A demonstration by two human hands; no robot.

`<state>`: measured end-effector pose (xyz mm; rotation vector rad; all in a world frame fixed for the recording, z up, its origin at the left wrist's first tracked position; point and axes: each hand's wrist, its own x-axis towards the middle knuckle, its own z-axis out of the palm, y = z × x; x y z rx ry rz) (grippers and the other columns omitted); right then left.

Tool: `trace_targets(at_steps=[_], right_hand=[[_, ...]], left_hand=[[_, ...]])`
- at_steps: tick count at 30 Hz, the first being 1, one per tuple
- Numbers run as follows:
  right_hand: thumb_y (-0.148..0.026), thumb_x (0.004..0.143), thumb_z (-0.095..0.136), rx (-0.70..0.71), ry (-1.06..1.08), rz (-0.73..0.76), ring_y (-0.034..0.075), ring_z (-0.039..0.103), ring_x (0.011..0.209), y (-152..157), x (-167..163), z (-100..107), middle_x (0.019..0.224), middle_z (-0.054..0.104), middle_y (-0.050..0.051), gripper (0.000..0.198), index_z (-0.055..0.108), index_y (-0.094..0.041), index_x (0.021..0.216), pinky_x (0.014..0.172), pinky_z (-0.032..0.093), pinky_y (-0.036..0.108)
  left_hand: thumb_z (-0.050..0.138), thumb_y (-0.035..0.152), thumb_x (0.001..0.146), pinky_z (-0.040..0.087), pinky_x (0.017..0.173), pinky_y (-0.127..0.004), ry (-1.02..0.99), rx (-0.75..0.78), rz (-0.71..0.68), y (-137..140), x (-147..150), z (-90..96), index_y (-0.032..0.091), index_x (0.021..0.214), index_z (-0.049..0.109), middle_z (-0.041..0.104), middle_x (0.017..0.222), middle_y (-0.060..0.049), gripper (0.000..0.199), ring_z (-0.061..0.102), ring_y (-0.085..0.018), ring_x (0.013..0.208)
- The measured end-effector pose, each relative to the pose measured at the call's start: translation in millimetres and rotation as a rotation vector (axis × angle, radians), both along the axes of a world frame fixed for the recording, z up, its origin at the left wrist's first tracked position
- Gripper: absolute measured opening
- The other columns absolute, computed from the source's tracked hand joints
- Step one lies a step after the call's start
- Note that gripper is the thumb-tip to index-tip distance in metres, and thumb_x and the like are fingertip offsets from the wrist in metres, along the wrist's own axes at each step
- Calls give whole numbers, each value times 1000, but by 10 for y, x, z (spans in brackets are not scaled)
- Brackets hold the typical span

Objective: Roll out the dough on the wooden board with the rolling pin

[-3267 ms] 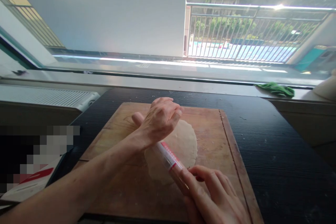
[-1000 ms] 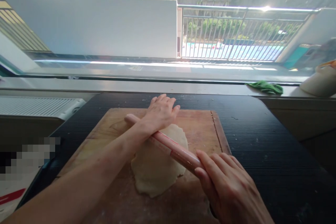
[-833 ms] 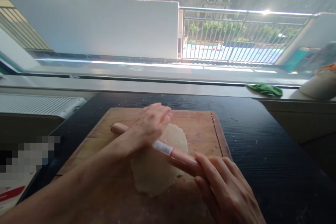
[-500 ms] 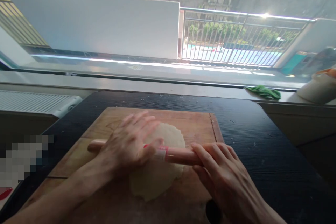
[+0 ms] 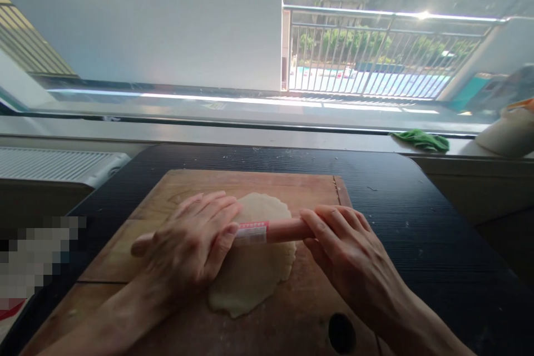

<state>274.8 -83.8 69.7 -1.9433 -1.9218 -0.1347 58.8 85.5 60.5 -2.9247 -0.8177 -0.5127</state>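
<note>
A wooden rolling pin [image 5: 287, 230] with a red and white label lies across a flat, pale sheet of dough [image 5: 254, 272]. My left hand [image 5: 194, 239] is laid over the pin's left part, palm down, its fingers reaching past the pin over the dough's edge. The pin's left tip pokes out beyond that hand. My right hand [image 5: 344, 239] has its fingers and thumb round the right end, which it hides. Under the dough is a wooden cutting board [image 5: 312, 186]. The dough has an uneven edge, and my left hand covers part of it.
The board rests on a black table [image 5: 421, 245] dusted with white specks. Near the board's lower right is a dark round hole [image 5: 341, 332]. Behind the table, a green cloth [image 5: 423, 139] and a pale container [image 5: 507, 132] sit on the windowsill. A white radiator [image 5: 62, 164] stands at left.
The rolling pin has turned: its right end is farther from me and its left end nearer. My right hand moved away from me; my left hand shifted slightly left and nearer.
</note>
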Motion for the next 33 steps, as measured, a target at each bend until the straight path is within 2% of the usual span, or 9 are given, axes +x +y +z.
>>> trace_targets(at_steps=[3, 8, 11, 16, 19, 22, 26, 30, 33], right_hand=[[-30, 97, 46, 3, 28, 23, 22, 50, 100, -27, 16, -24, 111, 59, 4, 35, 46, -24, 131, 88, 40, 39], [-29, 96, 46, -8, 9, -23, 23, 52, 96, 110, 109, -16, 107, 60, 5, 32, 49, -22, 128, 86, 41, 40], [-28, 96, 46, -15, -19, -44, 22, 52, 98, 156, 141, -17, 109, 60, 6, 33, 48, -21, 128, 87, 42, 39], [-21, 95, 47, 1, -72, -10, 24, 50, 108, 27, 110, -54, 124, 55, 7, 45, 38, -23, 139, 91, 42, 40], [-23, 95, 47, 16, -63, 22, 24, 48, 112, -67, 88, -81, 128, 53, 7, 48, 36, -23, 142, 93, 42, 40], [-25, 96, 46, 26, -51, 29, 24, 50, 111, -76, 93, -105, 128, 53, 7, 47, 37, -23, 141, 91, 44, 39], [-27, 97, 43, 59, -51, 2, 23, 54, 105, 34, 145, -127, 123, 57, 8, 41, 41, -21, 137, 87, 46, 39], [-28, 98, 41, 60, -72, -59, 23, 55, 104, 132, 217, -139, 124, 56, 9, 38, 43, -19, 134, 86, 47, 40], [-29, 98, 41, 45, -65, -68, 23, 55, 104, 128, 236, -144, 125, 56, 8, 36, 44, -20, 133, 86, 47, 39]], left_hand=[[27, 39, 92, 28, 113, -45, 61, -41, 53, 82, 64, 13, 23, 122, 59, 58, 132, -4, 46, 45, -24, 128], [26, 48, 92, 36, 108, -41, 134, -239, 203, 650, 568, 70, 27, 118, 60, 60, 129, 0, 48, 50, -21, 123], [28, 49, 91, 38, 106, -41, 154, -251, 249, 792, 713, 85, 24, 117, 61, 60, 129, -3, 49, 51, -23, 122], [23, 44, 95, 31, 110, -43, 106, -128, 165, 355, 373, 90, 28, 118, 60, 58, 131, -2, 47, 45, -22, 128], [27, 45, 93, 25, 114, -48, 91, -90, 102, 16, 95, 85, 27, 134, 48, 43, 147, -4, 49, 34, -24, 137], [28, 47, 92, 23, 114, -52, 110, -89, 87, -68, 31, 80, 26, 136, 46, 39, 149, -6, 52, 31, -26, 138], [24, 47, 94, 24, 113, -53, 141, -140, 160, 274, 321, 85, 27, 130, 52, 47, 143, -4, 50, 34, -27, 137], [22, 51, 94, 32, 107, -52, 132, -287, 219, 710, 697, 124, 25, 125, 53, 53, 138, -5, 51, 42, -26, 130], [22, 49, 95, 35, 104, -52, 128, -306, 214, 750, 746, 145, 24, 117, 58, 58, 131, -6, 49, 47, -27, 125]])
